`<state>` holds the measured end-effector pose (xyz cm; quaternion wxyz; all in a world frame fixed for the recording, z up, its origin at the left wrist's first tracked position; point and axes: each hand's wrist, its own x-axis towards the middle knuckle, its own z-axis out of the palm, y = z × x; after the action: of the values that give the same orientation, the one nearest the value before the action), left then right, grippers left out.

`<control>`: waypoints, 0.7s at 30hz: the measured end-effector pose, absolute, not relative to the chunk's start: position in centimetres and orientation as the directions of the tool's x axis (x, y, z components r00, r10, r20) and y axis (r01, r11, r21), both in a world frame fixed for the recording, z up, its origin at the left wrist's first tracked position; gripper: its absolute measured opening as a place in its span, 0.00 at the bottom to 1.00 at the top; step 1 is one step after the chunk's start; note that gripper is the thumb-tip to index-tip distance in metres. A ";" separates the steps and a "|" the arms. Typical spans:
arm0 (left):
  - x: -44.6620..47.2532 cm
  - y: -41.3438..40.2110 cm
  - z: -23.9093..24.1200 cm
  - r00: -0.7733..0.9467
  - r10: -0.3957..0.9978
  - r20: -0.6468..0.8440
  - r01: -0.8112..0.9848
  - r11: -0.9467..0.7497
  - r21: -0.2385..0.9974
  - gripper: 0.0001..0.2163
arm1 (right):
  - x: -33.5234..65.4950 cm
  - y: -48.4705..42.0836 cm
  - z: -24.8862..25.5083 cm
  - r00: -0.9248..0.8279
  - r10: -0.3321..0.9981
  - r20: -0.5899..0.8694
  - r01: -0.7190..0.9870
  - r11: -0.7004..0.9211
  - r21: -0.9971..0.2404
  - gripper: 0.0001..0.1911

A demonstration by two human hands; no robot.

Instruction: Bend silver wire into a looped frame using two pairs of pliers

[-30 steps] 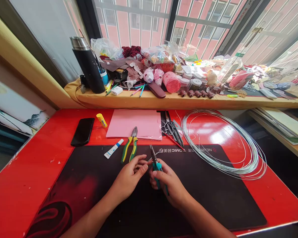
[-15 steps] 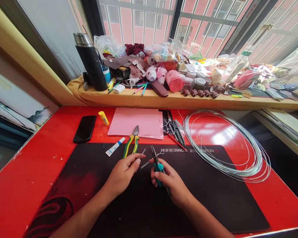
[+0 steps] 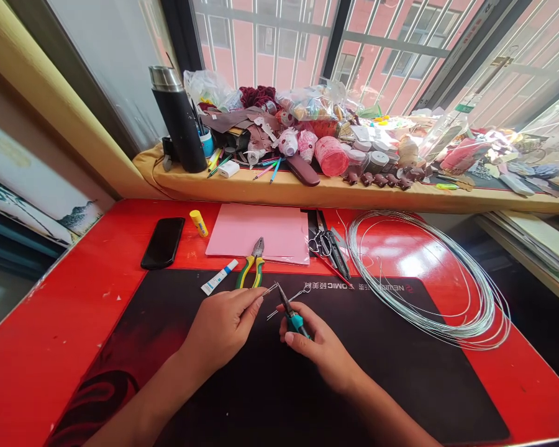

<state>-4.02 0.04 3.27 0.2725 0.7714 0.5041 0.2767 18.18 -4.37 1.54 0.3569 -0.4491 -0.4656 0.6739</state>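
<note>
Between its thumb and fingers, my left hand (image 3: 228, 323) pinches a short bent piece of wire (image 3: 271, 289), whose end sticks out to the right. My right hand (image 3: 319, 338) is wrapped round the teal handles of needle-nose pliers (image 3: 287, 304). The tip of the pliers' jaws is at the wire's end; whether they grip it I cannot tell. Another wire piece with a looped end (image 3: 302, 290) lies on the black mat just beyond the pliers. Past my left hand rest pliers with yellow-green handles (image 3: 251, 264), partly covered by that hand.
A large coil of wire (image 3: 484, 298) lies at the right. Beyond the mat (image 3: 391, 385) are pink paper (image 3: 261, 223), scissors (image 3: 323, 242), a glue stick (image 3: 199, 223), a small tube (image 3: 219, 277) and a phone (image 3: 163, 243). A thermos (image 3: 179, 124) stands on the cluttered sill.
My right hand has tilted the needle-nose pliers to the left, bringing their tip to the wire in my left hand. My left hand has turned a little, palm downward. The view has shifted slightly.
</note>
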 end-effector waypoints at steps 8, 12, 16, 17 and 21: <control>-4.1 -0.2 3.1 0.362 0.926 0.106 0.668 -0.336 0.664 0.16 | 17.8 -4.4 1.7 -0.334 0.898 -0.287 -0.039 -0.318 -0.947 0.25; -3.8 -0.2 3.2 0.392 0.905 0.166 0.671 -0.405 0.621 0.16 | 17.7 -4.3 1.8 -0.338 0.895 -0.292 -0.028 -0.320 -0.947 0.25; -3.8 -0.3 3.2 0.406 0.895 0.185 0.674 -0.430 0.601 0.15 | 17.7 -4.3 1.7 -0.338 0.895 -0.292 -0.023 -0.319 -0.948 0.24; -3.8 -0.4 3.1 0.407 0.895 0.182 0.675 -0.429 0.601 0.15 | 17.7 -4.3 1.6 -0.337 0.895 -0.292 -0.019 -0.317 -0.948 0.23; -3.9 -0.5 3.0 0.413 0.900 0.139 0.674 -0.404 0.618 0.16 | 17.8 -4.3 1.3 -0.325 0.901 -0.289 -0.022 -0.312 -0.950 0.22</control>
<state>-3.90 -0.48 3.00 0.2421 0.8048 0.4890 0.2335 17.81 -4.35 1.28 0.3479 -0.4655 -0.4722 0.6628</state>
